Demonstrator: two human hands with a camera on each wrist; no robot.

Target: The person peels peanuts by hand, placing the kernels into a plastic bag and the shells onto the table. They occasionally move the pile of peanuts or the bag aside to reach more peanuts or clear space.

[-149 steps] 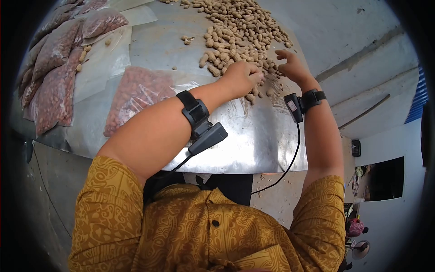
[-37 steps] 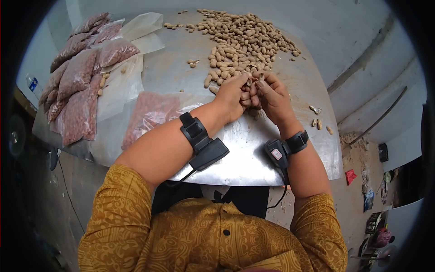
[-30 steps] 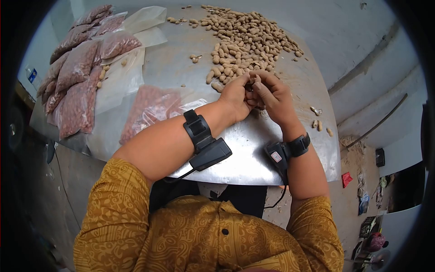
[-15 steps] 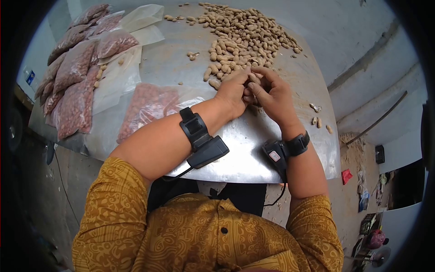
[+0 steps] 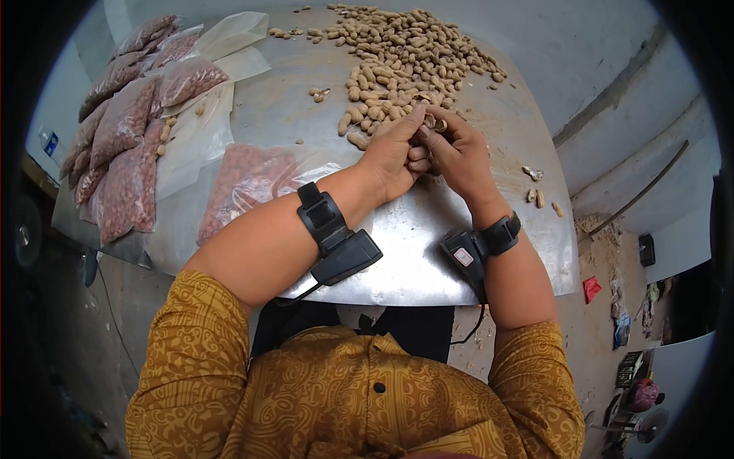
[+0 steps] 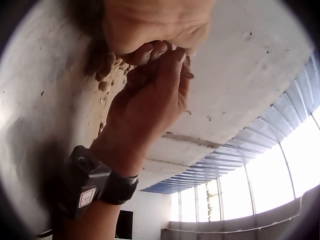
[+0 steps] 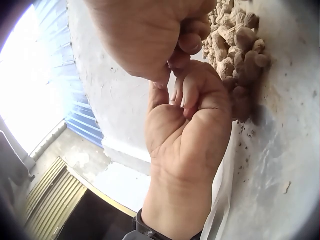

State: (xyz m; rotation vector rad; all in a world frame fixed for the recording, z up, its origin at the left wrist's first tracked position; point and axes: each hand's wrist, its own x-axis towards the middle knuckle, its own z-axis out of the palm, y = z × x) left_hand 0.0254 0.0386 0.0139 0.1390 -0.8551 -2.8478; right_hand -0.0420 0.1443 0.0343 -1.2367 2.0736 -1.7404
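Observation:
In the head view my left hand [image 5: 391,159] and right hand [image 5: 465,162] meet in front of a heap of unshelled peanuts [image 5: 405,57]. The thumb and fingers of my right hand pinch a cracked peanut shell [image 5: 439,124], its hollow side showing. My left hand has its fingers curled; in the right wrist view a reddish peanut kernel [image 7: 189,112] shows between them and the palm. In the left wrist view a bit of peanut shell [image 6: 188,75] sticks out past the right fingertips. The fingers hide most of what lies between the hands.
A filled bag of red kernels [image 5: 248,183] lies left of my forearm on the metal table [image 5: 428,268]. More filled bags [image 5: 126,122] are piled at far left, beside flat plastic bags [image 5: 197,138]. Several loose shells [image 5: 539,199] lie at right.
Five seconds ago the hands were apart by the heap's near edge; now they are together. Over the last second they stay close while the fingers shift, and the hollow shell comes into sight.

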